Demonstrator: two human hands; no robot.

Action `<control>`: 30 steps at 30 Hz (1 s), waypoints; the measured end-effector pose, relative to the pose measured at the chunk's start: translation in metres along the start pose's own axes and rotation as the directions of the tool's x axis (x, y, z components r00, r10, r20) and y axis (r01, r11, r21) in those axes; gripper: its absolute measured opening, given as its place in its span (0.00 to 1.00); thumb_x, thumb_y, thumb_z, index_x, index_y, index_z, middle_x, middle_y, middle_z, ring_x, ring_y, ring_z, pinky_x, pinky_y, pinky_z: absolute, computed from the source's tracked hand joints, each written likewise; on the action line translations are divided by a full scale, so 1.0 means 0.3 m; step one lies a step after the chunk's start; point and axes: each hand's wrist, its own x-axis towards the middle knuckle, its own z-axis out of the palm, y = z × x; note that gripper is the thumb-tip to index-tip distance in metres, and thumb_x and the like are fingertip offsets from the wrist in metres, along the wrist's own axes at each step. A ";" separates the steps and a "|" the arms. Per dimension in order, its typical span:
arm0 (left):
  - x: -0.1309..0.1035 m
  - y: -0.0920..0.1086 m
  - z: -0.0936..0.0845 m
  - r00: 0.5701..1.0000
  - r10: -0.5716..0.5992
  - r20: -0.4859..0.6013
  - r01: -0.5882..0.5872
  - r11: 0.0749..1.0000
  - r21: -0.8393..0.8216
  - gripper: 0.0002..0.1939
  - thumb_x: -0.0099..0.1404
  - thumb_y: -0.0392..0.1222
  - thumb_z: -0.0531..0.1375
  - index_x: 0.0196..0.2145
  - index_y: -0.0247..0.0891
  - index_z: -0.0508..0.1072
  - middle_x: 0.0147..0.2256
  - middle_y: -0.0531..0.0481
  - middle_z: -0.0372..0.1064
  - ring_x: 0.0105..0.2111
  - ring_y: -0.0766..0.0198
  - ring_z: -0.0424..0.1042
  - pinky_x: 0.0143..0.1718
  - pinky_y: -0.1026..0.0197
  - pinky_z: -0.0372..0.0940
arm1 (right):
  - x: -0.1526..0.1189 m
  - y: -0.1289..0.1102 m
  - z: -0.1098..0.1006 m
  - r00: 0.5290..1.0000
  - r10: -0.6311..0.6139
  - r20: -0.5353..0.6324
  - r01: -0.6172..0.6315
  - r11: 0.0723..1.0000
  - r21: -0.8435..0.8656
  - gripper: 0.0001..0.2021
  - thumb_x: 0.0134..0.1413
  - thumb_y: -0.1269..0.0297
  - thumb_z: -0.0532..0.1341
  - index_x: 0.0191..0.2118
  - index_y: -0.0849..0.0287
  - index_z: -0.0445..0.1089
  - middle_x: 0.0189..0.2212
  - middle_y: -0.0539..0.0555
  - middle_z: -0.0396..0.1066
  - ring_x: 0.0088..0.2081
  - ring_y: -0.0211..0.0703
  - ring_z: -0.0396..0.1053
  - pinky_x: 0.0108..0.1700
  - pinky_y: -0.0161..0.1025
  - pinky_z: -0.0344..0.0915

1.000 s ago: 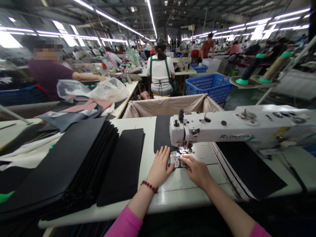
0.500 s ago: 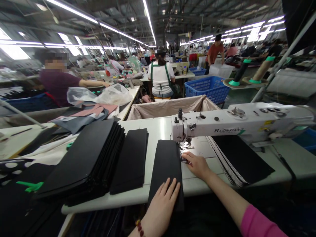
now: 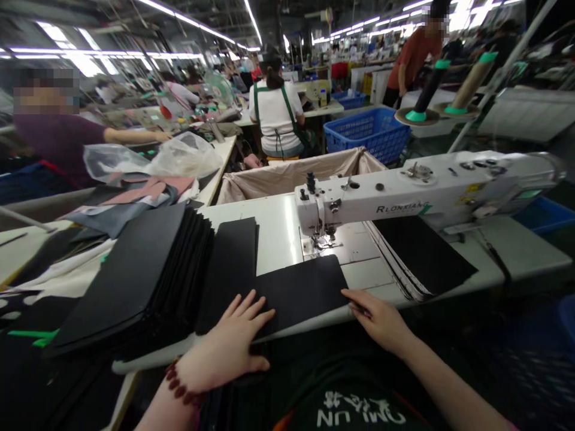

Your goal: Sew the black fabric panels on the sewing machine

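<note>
Basically, it comes down to how the black panel sits between the two hands. It's on the front edge of the counter, long axis running left-right, right end slightly farther from the body. It lies on the near side of the sewing machine needle area, close but not under the foot.

Left hand: palm down, fingers spread, fingertips on the panel's left end; not gripping. Panel is ahead and to the right of it. Right hand: index tip at the panel's near right corner, other fingers curled under; can't tell if they're closed on anything. Panel runs off to its left. Right hand is the nearer one to the needle.

Panel's left end meets the smaller black stack; can't tell if it overlaps or just abuts. Taller black stack is left of that. Pale-edged stack lies right, partly behind the machine arm.

Containers: cloth-lined bin directly behind the counter, inside hidden. Blue basket beyond it, contents unreadable. Another blue basket low right, dark and mostly cut off, can't make out what's inside.
</note>
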 end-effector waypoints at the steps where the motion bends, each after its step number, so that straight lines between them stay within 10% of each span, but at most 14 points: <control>1: 0.045 0.031 0.025 0.998 0.059 0.019 -0.058 0.997 -0.049 0.43 0.51 0.55 0.68 0.63 0.48 0.58 0.65 0.44 0.47 0.66 0.42 0.40 0.62 0.37 0.43 | -0.018 0.013 -0.011 0.996 0.041 -0.076 -0.037 0.998 0.051 0.18 0.63 0.62 0.51 0.56 0.49 0.64 0.53 0.52 0.69 0.52 0.45 0.67 0.53 0.42 0.64; 5: 0.237 0.202 0.129 0.960 0.171 -0.224 -0.207 0.967 -0.151 0.38 0.61 0.46 0.63 0.65 0.49 0.51 0.66 0.47 0.46 0.65 0.50 0.47 0.62 0.45 0.50 | -0.082 0.070 -0.044 0.925 0.275 -0.264 -0.241 0.958 0.154 0.13 0.63 0.55 0.52 0.47 0.54 0.66 0.40 0.54 0.73 0.40 0.45 0.71 0.44 0.40 0.66; 12: 0.406 0.415 0.273 0.875 0.130 -0.467 -0.232 0.958 -0.169 0.21 0.64 0.35 0.60 0.54 0.49 0.68 0.42 0.49 0.66 0.42 0.57 0.66 0.42 0.53 0.61 | -0.153 0.051 -0.048 0.910 0.402 -0.105 -0.407 0.913 -0.028 0.13 0.61 0.48 0.53 0.37 0.52 0.62 0.25 0.46 0.68 0.28 0.41 0.68 0.31 0.37 0.59; 30: 0.390 0.420 0.285 0.867 0.049 -0.496 -0.327 0.808 -0.491 0.03 0.67 0.36 0.56 0.35 0.41 0.69 0.36 0.51 0.67 0.38 0.61 0.65 0.41 0.58 0.60 | -0.110 -0.003 0.005 0.984 0.174 0.029 -0.162 0.956 -0.245 0.08 0.65 0.59 0.52 0.34 0.55 0.60 0.29 0.48 0.69 0.30 0.40 0.67 0.30 0.37 0.51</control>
